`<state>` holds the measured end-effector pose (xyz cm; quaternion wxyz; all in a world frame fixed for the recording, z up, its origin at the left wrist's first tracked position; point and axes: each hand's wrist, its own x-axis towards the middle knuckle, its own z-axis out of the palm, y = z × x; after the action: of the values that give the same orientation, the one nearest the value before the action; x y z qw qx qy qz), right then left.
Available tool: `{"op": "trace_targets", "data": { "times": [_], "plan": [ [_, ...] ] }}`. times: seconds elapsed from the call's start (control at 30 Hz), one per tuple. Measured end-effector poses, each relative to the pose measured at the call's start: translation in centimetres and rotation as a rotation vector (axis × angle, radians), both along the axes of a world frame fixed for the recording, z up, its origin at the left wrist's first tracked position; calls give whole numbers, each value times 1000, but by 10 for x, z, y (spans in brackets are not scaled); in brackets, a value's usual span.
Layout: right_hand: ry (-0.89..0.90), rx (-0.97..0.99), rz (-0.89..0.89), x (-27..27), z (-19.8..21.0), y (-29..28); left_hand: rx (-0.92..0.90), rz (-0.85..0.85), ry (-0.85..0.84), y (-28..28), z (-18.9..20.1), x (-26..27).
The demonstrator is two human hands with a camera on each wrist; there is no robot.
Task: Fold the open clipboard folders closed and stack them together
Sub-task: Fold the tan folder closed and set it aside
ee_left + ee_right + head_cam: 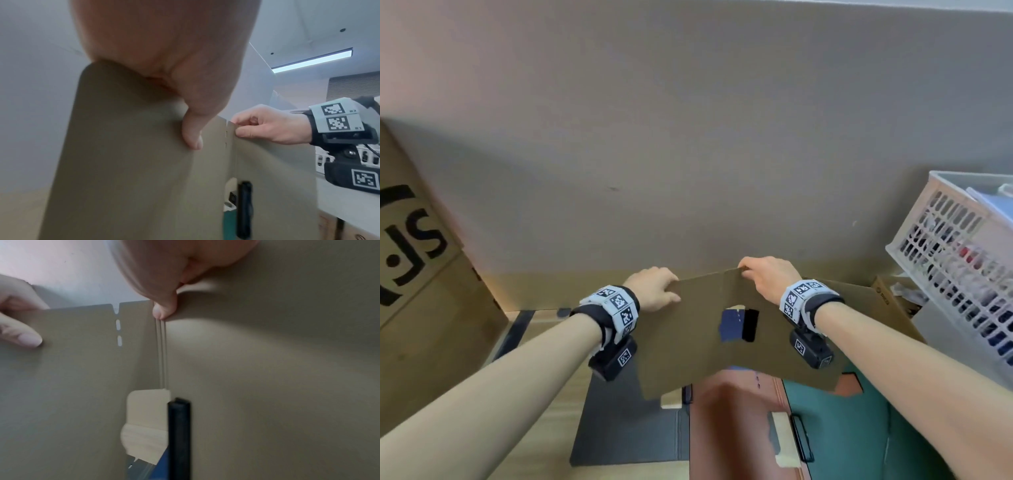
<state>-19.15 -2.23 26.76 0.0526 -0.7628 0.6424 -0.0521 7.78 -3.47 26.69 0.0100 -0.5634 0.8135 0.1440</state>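
An olive-brown clipboard folder point(698, 329) is lifted off the table, spread open, outer side toward me. My left hand point(654, 289) grips its far left edge, thumb point(192, 134) pressed on the cover. My right hand point(767, 279) pinches the top edge at the spine crease point(162, 353). A black clip point(179, 434) shows through the cut-out beside the spine. Under it lie more open folders: a dark grey one point(626, 421), a brown-red one point(732, 428) and a green one point(835, 438).
A big cardboard box point(421, 274) with black lettering stands on the left. A white lattice basket point(959, 260) holding items sits at the right, with a small cardboard box point(893, 294) beside it. A plain wall rises right behind the wooden table point(544, 428).
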Motion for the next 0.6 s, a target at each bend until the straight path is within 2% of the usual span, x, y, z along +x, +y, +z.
{"op": "trace_targets", "data": {
  "times": [0.13,0.23,0.3,0.47,0.6],
  "plan": [
    [-45,124,46,-8,-8,-16,18,84,-26,-15,1,4],
    [-53,231,80,-13,-31,-25,76,194,11,-16,-23,7],
    [-62,311,98,-16,-53,-32,94,263,47,-15,-51,11],
    [-80,513,140,-21,-125,-45,227,523,342,0,-143,37],
    [-128,612,133,-20,-182,-56,416,665,325,24,-205,60]
  ]
}}
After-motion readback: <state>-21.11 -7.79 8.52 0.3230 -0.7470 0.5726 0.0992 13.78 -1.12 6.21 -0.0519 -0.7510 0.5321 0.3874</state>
